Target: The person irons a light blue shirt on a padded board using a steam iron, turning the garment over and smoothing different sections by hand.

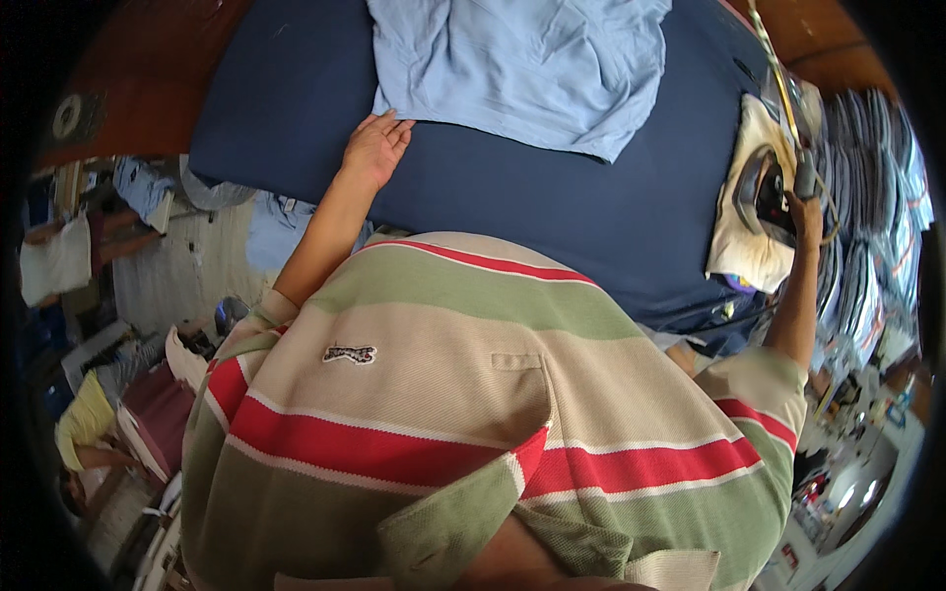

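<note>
Across the dark blue padded table (pixel 473 192) lies a light blue cloth garment (pixel 522 74), slightly wrinkled, its far part cut off by the picture's top. At the garment's near left corner, my left hand (pixel 376 150) touches the hem with its fingers loosely stretched and apart. Far to the right, the fingers of my right hand (pixel 806 215) are closed round the handle of a dark iron (pixel 757 192). The iron stands on a folded cream cloth (pixel 724 241) at the table's right side. A cord (pixel 783 84) runs upward from it.
Tall stacks of folded dark garments in clear plastic (pixel 862 167) stand right of the iron. Light blue cloth (pixel 276 231) hangs below the table's left edge. A person in yellow (pixel 84 424) is at the lower left. A cluttered white surface (pixel 838 492) lies lower right.
</note>
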`<state>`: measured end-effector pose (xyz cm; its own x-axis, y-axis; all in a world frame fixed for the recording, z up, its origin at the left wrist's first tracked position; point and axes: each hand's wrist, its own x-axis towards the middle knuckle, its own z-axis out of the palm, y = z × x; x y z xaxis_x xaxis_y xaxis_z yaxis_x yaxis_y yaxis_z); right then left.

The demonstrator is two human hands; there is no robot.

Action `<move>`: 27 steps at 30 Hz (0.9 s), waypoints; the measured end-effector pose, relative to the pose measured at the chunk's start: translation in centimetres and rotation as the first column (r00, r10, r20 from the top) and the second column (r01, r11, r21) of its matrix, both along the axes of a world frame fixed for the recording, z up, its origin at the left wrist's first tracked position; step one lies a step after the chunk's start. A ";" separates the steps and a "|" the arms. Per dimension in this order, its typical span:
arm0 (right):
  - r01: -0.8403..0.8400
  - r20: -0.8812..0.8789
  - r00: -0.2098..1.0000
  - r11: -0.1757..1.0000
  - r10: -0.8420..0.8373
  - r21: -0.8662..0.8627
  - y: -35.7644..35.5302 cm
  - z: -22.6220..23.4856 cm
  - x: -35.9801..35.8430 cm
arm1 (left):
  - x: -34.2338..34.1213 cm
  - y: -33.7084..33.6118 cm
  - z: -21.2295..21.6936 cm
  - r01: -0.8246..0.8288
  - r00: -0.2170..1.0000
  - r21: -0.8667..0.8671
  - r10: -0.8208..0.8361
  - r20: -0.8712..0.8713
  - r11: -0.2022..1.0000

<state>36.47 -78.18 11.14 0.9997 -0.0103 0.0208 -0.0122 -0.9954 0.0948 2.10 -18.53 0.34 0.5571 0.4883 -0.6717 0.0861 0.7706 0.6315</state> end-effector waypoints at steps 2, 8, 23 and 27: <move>-0.001 -0.099 0.995 0.995 0.010 0.097 -0.8 2.0 0.4 | 0.2 -0.2 0.5 0.046 0.999 0.006 -0.046 -0.001 0.999; 0.333 -0.354 0.930 0.626 -0.096 0.705 0.4 1.1 4.0 | -0.6 0.7 0.5 -0.033 0.997 -0.145 0.043 0.069 0.989; -0.322 0.015 0.936 0.839 0.352 0.438 19.1 6.7 -11.2 | 0.4 0.3 2.5 0.063 0.994 0.272 -0.036 -0.105 0.960; -0.294 -0.200 0.823 0.700 0.532 0.652 28.2 6.8 -17.8 | 0.0 3.4 2.6 0.302 0.949 0.288 -0.258 -0.183 0.909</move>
